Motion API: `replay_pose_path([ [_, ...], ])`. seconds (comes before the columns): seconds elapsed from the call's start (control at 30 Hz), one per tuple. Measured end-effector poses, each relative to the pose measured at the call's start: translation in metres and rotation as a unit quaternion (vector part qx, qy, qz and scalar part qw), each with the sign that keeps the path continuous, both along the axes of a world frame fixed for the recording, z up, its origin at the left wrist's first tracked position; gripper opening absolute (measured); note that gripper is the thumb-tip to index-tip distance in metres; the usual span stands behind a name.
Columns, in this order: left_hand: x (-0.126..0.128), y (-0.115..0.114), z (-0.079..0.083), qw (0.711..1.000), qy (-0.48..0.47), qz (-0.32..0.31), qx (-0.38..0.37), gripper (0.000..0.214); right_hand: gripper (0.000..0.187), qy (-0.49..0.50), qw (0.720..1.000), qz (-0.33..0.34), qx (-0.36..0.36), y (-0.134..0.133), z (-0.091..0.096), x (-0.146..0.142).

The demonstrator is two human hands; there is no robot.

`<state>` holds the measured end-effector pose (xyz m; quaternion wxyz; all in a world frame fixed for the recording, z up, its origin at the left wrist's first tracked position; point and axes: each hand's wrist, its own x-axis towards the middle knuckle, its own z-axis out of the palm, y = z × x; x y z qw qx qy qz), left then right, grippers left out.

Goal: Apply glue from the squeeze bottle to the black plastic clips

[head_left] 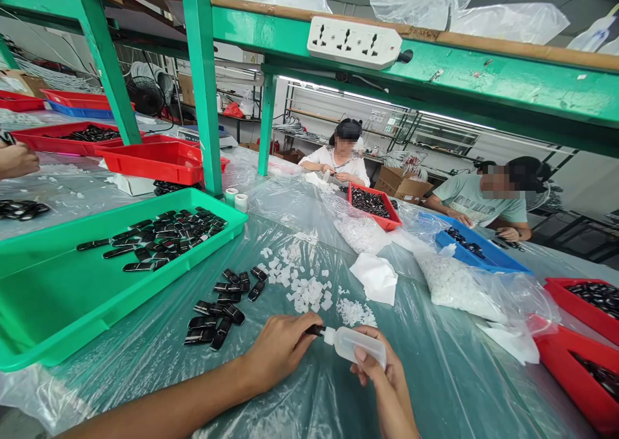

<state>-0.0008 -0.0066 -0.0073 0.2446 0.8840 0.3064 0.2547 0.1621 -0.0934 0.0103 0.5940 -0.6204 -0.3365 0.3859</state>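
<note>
Right hand (389, 381): wrapped around a squeeze bottle (355, 345), right of the green tray (48, 316); likely light, soft-walled, best gripped mid-body. Left hand (275, 347): pinching a black piece (316, 329) at the nozzle (329, 336), right of the tray; probably stiff, slick, best held by its edges. Loose black pieces (221, 333): near the tray's right side.

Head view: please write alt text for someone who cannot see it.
The right hand holds a translucent white plastic bottle pointed at a small black piece in the left hand. A rectangular green plastic tray stands at left.
</note>
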Motion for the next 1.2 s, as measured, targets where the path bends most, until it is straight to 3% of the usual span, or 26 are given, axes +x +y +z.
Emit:
replay_pose_path([
  [0.27, -0.001, 0.001, 0.001, 0.999, 0.03, -0.004, 0.032, 0.015, 0.038, -0.084, 0.996, -0.007, 0.029, -0.005, 0.003, -0.008],
  [0.5, -0.001, 0.0, 0.001, 1.0, -0.003, -0.004, -0.008, 0.017, 0.039, -0.134, 0.991, -0.017, 0.023, -0.008, 0.003, -0.009],
  [0.7, 0.0, 0.001, -0.001, 0.999, -0.022, 0.001, -0.038, 0.032, 0.037, -0.144, 0.989, -0.003, 0.028, -0.009, 0.003, -0.008],
  [0.83, 0.002, 0.0, 0.001, 0.994, -0.06, 0.004, -0.096, 0.022, 0.036, -0.146, 0.988, -0.011, 0.047, -0.008, 0.004, -0.007],
  [0.93, 0.004, -0.001, 0.001, 0.981, -0.102, 0.013, -0.167, 0.017, 0.035, -0.092, 0.994, -0.021, 0.049, -0.005, 0.002, -0.003],
  [1.1, 0.005, -0.001, 0.003, 0.962, -0.137, 0.016, -0.237, 0.02, 0.038, 0.091, 0.99, -0.012, 0.107, 0.001, -0.007, 0.013],
  [1.2, 0.004, -0.001, 0.006, 0.954, -0.145, 0.008, -0.262, 0.019, 0.042, 0.094, 0.992, -0.018, 0.086, 0.003, -0.01, 0.025],
])
